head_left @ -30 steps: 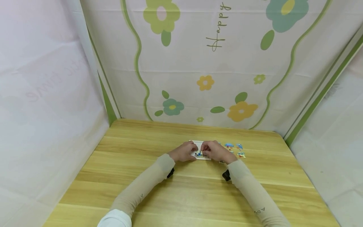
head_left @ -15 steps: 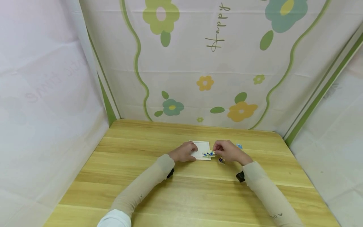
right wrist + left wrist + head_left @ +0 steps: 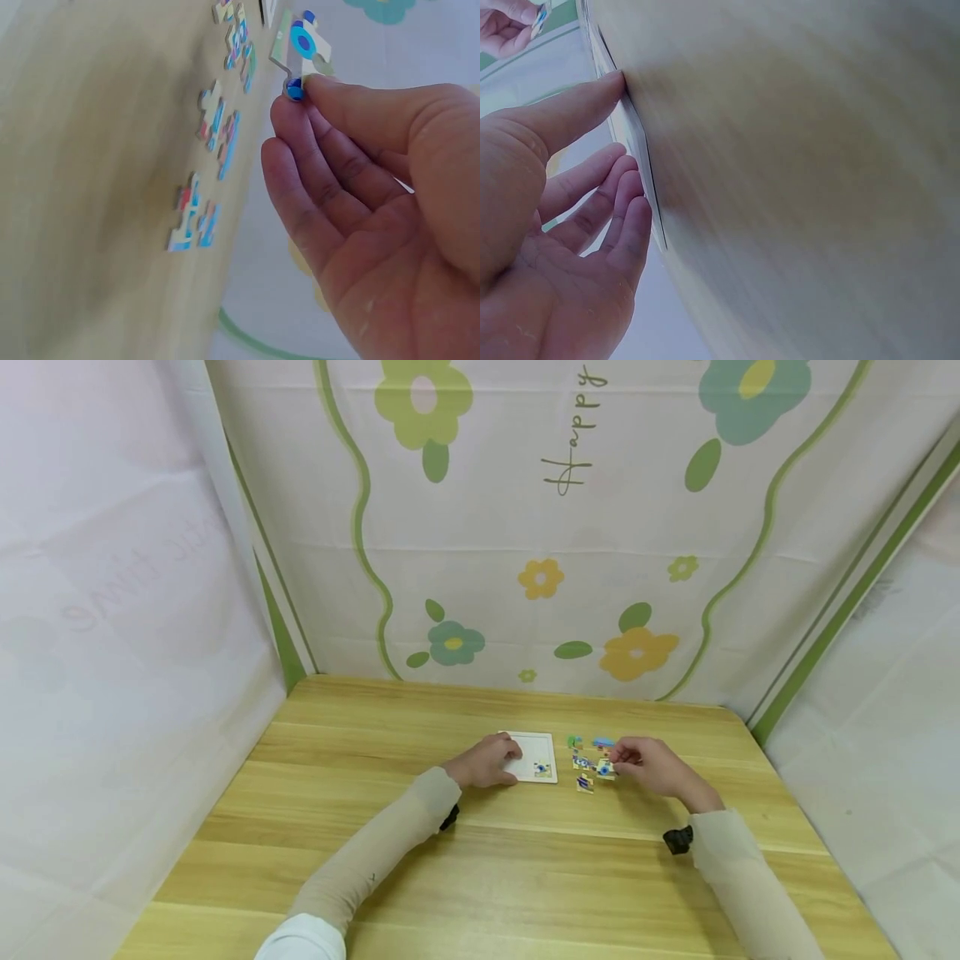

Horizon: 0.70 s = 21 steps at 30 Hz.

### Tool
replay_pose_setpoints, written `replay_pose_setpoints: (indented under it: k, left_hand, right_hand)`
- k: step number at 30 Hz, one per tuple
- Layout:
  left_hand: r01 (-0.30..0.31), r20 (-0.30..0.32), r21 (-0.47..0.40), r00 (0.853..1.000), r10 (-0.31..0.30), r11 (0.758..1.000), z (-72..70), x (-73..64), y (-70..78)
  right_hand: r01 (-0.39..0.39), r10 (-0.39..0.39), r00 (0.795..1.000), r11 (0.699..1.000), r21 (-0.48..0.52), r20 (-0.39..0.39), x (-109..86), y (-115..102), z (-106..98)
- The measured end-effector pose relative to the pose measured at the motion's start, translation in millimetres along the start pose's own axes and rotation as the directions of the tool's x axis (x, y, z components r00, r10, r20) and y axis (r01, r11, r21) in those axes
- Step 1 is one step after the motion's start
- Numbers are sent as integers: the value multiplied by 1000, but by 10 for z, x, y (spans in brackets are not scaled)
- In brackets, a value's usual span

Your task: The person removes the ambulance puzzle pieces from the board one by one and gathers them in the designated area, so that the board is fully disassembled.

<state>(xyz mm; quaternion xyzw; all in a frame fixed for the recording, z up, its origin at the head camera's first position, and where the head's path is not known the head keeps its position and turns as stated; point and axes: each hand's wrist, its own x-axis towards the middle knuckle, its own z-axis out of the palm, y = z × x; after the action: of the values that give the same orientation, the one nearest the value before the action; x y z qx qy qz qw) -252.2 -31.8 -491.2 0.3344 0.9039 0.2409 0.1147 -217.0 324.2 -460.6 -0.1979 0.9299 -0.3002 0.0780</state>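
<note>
In the head view a white puzzle tray point(image 3: 534, 745) lies on the table, with one jigsaw piece point(image 3: 542, 769) in its lower right corner. My left hand point(image 3: 483, 761) rests at the tray's left side; in the left wrist view its thumb and bent fingertips touch the tray. My right hand point(image 3: 654, 766) pinches another jigsaw piece point(image 3: 304, 43) between thumb and fingers, raised off the table. That piece is pale with a blue ring and a dark blue knob. Below it, several loose jigsaw pieces point(image 3: 212, 112) lie on the table; the right hand hides some of them in the head view.
The wood-grain table point(image 3: 480, 877) meets a flower-printed cloth wall point(image 3: 465, 552) at its far edge. More cloth hangs at the left and right. A dark wrist device point(image 3: 678, 840) sits under the right sleeve.
My right hand has moved right, away from the tray and over the loose pieces, carrying a jigsaw piece. One piece is left lying in the tray's corner. The left hand stays put.
</note>
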Motion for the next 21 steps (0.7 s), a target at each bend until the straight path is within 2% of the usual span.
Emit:
replay_pose_setpoints:
  k: [11,21]
  left_hand:
    - [0,0,-20,1000,0,1000,0,-8,-3]
    - [-3,1,-19,1000,3,1000,5,1,-25]
  right_hand:
    - [20,-21,999,1000,20,38,-84,204,74]
    - [-4,3,999,1000,9,52,-85,214,137]
